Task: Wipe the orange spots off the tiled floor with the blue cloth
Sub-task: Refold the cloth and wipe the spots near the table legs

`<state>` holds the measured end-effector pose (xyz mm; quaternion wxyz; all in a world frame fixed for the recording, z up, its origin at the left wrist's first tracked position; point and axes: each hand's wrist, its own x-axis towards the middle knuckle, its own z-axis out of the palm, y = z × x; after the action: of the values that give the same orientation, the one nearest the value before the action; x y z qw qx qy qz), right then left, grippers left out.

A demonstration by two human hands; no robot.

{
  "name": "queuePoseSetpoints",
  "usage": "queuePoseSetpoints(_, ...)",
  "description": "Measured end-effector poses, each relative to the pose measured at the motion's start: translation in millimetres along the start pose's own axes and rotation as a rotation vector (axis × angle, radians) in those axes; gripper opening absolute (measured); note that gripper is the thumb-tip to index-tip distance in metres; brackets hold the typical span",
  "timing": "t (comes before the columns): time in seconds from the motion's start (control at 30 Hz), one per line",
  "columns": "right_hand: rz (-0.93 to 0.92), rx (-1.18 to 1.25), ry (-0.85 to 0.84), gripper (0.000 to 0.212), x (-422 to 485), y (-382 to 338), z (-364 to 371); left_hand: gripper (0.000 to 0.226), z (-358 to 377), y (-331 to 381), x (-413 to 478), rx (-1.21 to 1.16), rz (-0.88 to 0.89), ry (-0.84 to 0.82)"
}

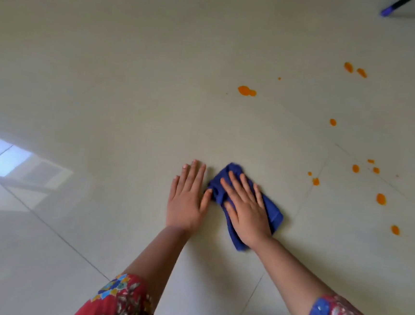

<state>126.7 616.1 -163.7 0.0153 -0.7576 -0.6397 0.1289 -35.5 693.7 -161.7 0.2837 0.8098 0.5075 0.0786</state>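
Note:
A crumpled blue cloth [274,213] lies on the pale tiled floor [132,88] in the middle of the view. My right hand [245,206] presses flat on top of it, fingers spread. My left hand [187,198] rests palm down on the bare tile just left of the cloth, thumb nearly touching it. Several orange spots dot the floor to the right and beyond: a double blot [246,91] ahead, a pair [354,69] far right, and a scatter [356,168] down to a spot [395,229] right of the cloth.
A blue-tipped dark handle [392,7] lies at the top right corner. Bright window light reflects off the tiles at the left [8,160]. Grout lines cross the floor near the cloth.

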Motion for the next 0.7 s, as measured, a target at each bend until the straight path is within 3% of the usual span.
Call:
queuePoseSetpoints(0.07, -0.033, -0.038, -0.063, 0.056, -31, 26, -4, 0.071, 7, -1, -1, 0.116, 0.004, -0.034)
queuePoseSetpoints(0.23, 0.295, -0.023, -0.204, 0.058, -14, 60, -33, 0.072, 10, 0, -1, 0.221, 0.011, -0.042)
queuePoseSetpoints(0.3, 0.323, -0.011, -0.225, 0.057, 4, 46, -42, 0.073, 9, 1, 0, 0.212, 0.027, -0.051)
queuePoseSetpoints(0.43, 0.035, -0.03, -0.273, 0.061, -4, 13, -34, 0.076, 1, -1, 1, 0.159, 0.041, -0.093)
queuePoseSetpoints(0.53, -0.174, -0.061, -0.249, 0.061, -30, 26, -35, 0.082, -8, -4, 0, 0.157, 0.044, -0.13)
queuePoseSetpoints(0.63, -0.1, -0.143, -0.263, 0.061, -21, 67, -56, 0.076, -14, 2, -4, 0.186, 0.039, -0.184)
queuePoseSetpoints(0.7, -0.013, -0.183, -0.389, 0.06, -4, 80, -71, 0.074, -18, 11, -3, 0.2, 0.007, -0.235)
